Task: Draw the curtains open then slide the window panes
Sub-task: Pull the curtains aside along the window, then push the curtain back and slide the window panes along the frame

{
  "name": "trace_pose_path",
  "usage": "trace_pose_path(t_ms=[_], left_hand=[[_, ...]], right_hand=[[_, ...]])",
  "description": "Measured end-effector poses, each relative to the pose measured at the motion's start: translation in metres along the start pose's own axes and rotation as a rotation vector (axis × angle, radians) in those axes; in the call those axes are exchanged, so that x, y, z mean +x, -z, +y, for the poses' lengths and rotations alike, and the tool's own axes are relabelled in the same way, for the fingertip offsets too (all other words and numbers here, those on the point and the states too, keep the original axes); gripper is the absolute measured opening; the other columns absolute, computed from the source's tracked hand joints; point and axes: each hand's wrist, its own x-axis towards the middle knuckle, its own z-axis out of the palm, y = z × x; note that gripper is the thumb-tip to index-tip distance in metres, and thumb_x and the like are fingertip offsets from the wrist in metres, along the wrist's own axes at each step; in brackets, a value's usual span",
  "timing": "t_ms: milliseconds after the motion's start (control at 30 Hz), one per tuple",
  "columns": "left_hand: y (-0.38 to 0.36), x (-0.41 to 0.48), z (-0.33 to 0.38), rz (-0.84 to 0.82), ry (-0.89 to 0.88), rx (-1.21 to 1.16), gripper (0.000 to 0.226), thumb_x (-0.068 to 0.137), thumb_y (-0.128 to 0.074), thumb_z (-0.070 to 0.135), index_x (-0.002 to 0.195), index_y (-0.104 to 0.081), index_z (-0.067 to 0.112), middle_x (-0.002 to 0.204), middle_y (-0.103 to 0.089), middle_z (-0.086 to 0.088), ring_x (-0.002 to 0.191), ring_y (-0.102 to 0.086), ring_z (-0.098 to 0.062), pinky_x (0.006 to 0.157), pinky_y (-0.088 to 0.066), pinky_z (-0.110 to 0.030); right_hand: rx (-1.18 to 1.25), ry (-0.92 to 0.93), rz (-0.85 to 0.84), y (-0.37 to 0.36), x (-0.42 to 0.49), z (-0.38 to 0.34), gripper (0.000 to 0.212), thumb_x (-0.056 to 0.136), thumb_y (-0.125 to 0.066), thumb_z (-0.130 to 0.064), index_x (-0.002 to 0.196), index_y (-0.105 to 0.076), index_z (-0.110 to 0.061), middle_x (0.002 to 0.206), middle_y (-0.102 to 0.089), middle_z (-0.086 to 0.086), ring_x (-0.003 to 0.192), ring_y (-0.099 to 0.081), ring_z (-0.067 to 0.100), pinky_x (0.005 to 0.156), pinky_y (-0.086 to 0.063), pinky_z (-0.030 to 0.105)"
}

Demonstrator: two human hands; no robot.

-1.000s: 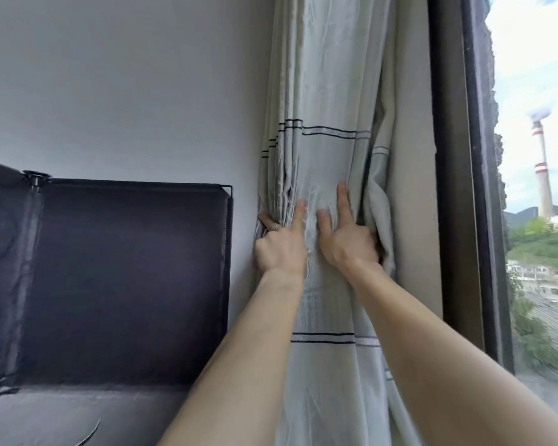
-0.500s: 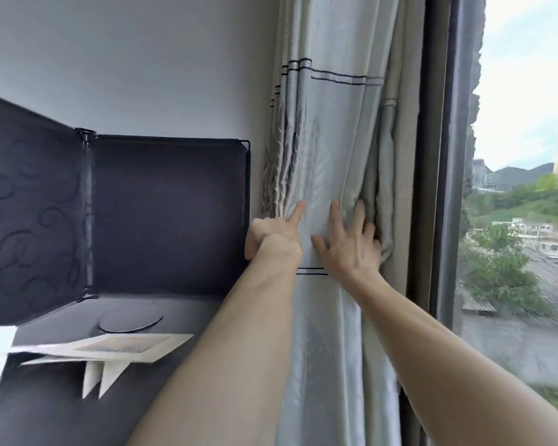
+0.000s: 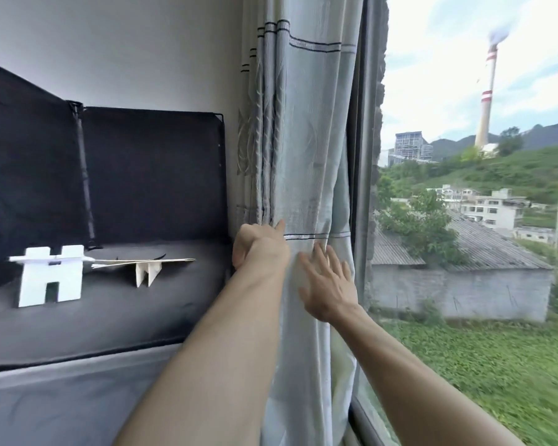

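Note:
A pale grey-blue curtain [image 3: 306,140] with thin dark stripes hangs bunched against the left side of the window, between the white wall and the dark window frame [image 3: 363,156]. My left hand [image 3: 260,247] is closed on the curtain's left folds, index finger pointing up along the cloth. My right hand [image 3: 329,284] is just to the right and lower, fingers spread and flat at the curtain's front, holding nothing. The window pane [image 3: 464,220] to the right is uncovered and shows buildings, grass and a striped chimney outside.
To the left stands a black fabric-lined box [image 3: 152,172] with upright back panels. On its floor rest a white foam block [image 3: 49,278] and a flat folded paper piece [image 3: 145,268]. A grey surface [image 3: 62,407] lies in front, below my left arm.
My right hand has slid down and come loose from the folds, its fingers now spread. My left hand keeps its hold. The view has tilted down and right, showing more window.

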Motion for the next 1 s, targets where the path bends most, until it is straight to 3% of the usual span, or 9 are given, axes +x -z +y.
trace_pose_path(t_ms=[67,167,267,400,500,633,733,867,1000], left_hand=[[-0.009,-0.025,0.003,0.0,-0.033,0.002,0.095,0.086,-0.054,0.006,0.155,0.005,0.035,0.126,-0.06,-0.001,0.106,-0.064,-0.025,0.058,-0.05,-0.035],[-0.022,-0.062,0.008,0.011,-0.066,-0.035,0.092,0.087,-0.054,0.012,0.156,0.004,0.03,0.13,-0.059,0.0,0.113,-0.061,-0.023,0.075,-0.053,-0.035],[-0.033,-0.098,0.014,0.07,-0.118,-0.054,0.086,0.086,-0.057,0.019,0.156,-0.008,0.029,0.134,-0.056,-0.001,0.119,-0.057,-0.023,0.08,-0.044,-0.031],[-0.047,-0.142,0.018,0.125,-0.175,-0.118,0.059,0.092,-0.05,0.023,0.147,-0.032,0.031,0.132,-0.059,-0.002,0.118,-0.059,-0.027,0.074,-0.034,-0.033],[-0.062,-0.174,0.017,0.109,-0.196,-0.198,0.054,0.095,-0.045,0.028,0.147,-0.032,0.032,0.133,-0.056,-0.008,0.117,-0.058,-0.031,0.076,-0.038,-0.036],[-0.075,-0.225,0.019,0.051,-0.202,-0.311,0.054,0.097,-0.042,0.037,0.149,-0.028,0.035,0.146,-0.038,-0.011,0.117,-0.057,-0.035,0.084,-0.044,-0.041],[-0.081,-0.267,0.025,0.054,-0.212,-0.388,0.055,0.096,-0.043,0.036,0.149,-0.03,0.037,0.153,-0.03,-0.008,0.119,-0.055,-0.034,0.084,-0.045,-0.042],[-0.085,-0.318,0.03,0.112,-0.274,-0.567,0.051,0.094,-0.047,0.04,0.144,-0.039,0.039,0.152,-0.036,0.0,0.129,-0.047,-0.026,0.087,-0.048,-0.042],[-0.083,-0.37,0.037,0.197,-0.408,-0.698,0.045,0.092,-0.052,0.039,0.136,-0.046,0.042,0.145,-0.042,0.01,0.126,-0.048,-0.019,0.088,-0.049,-0.038]], right_hand=[[-0.006,-0.014,-0.041,0.008,-0.028,-0.001,0.072,0.095,-0.047,-0.036,0.155,-0.005,-0.035,0.165,0.013,0.001,0.15,0.017,0.025,0.122,0.002,0.049],[0.001,-0.045,-0.077,0.024,-0.07,-0.003,0.073,0.096,-0.045,-0.032,0.155,-0.004,-0.037,0.165,0.012,-0.001,0.149,0.022,0.024,0.121,0.006,0.047],[0.012,-0.062,-0.094,0.04,-0.11,-0.003,0.073,0.095,-0.044,-0.026,0.155,-0.004,-0.038,0.166,0.004,-0.003,0.149,0.02,0.024,0.121,0.004,0.047],[0.083,-0.086,-0.137,0.06,-0.16,0.0,0.074,0.093,-0.045,-0.02,0.155,-0.009,-0.039,0.165,-0.01,-0.002,0.152,0.0,0.023,0.123,-0.009,0.043],[0.138,-0.079,-0.106,0.08,-0.198,0.003,0.066,0.095,-0.046,-0.024,0.155,-0.019,-0.032,0.162,-0.024,-0.002,0.15,-0.014,0.022,0.121,-0.019,0.037],[0.181,-0.143,-0.084,0.108,-0.26,0.005,0.058,0.096,-0.046,-0.03,0.152,-0.03,-0.034,0.157,-0.036,-0.005,0.147,-0.024,0.02,0.114,-0.033,0.039],[0.166,-0.164,-0.066,0.128,-0.303,0.008,0.054,0.096,-0.048,-0.033,0.149,-0.037,-0.035,0.152,-0.043,-0.006,0.143,-0.031,0.02,0.112,-0.036,0.039],[0.214,-0.205,-0.022,0.152,-0.361,0.008,0.05,0.096,-0.05,-0.04,0.145,-0.043,-0.036,0.148,-0.047,-0.007,0.139,-0.036,0.019,0.108,-0.039,0.04],[0.277,-0.259,0.054,0.174,-0.425,0.0,0.046,0.095,-0.053,-0.04,0.14,-0.05,-0.036,0.145,-0.051,-0.006,0.134,-0.042,0.019,0.107,-0.037,0.035]])
